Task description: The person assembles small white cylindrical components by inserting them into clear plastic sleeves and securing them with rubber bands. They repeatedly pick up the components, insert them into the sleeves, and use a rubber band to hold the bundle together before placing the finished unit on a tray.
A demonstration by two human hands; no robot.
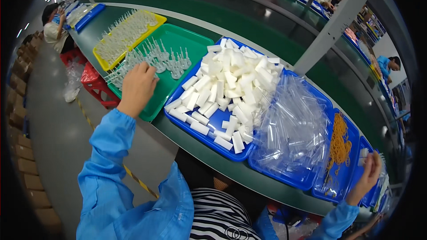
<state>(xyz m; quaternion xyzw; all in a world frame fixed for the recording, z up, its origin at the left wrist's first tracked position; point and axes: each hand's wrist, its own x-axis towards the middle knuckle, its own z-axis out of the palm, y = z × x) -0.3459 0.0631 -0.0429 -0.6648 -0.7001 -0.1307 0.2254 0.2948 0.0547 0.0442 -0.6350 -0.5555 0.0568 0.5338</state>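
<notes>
My left hand (138, 86) reaches over the green tray (178, 40), palm down with its fingers curled in at the near edge of a cluster of clear plastic pieces with thin upright stems (167, 58). Whatever lies between those fingertips is hidden by the hand. Far to the right, my right hand (368, 177) is raised beside a small blue tray (364, 144) at the end of the row. Its fingers are bent together, and I cannot make out anything in them. A small white piece shows just behind its fingertips.
A yellow tray (160, 19) of similar stemmed pieces lies beyond the green one. Rightward follow blue trays holding white foam pieces (231, 78), clear plastic sleeves (293, 126) and orange rubber bands (339, 140). A metal post (333, 24) rises behind. Red stools (95, 84) stand at left.
</notes>
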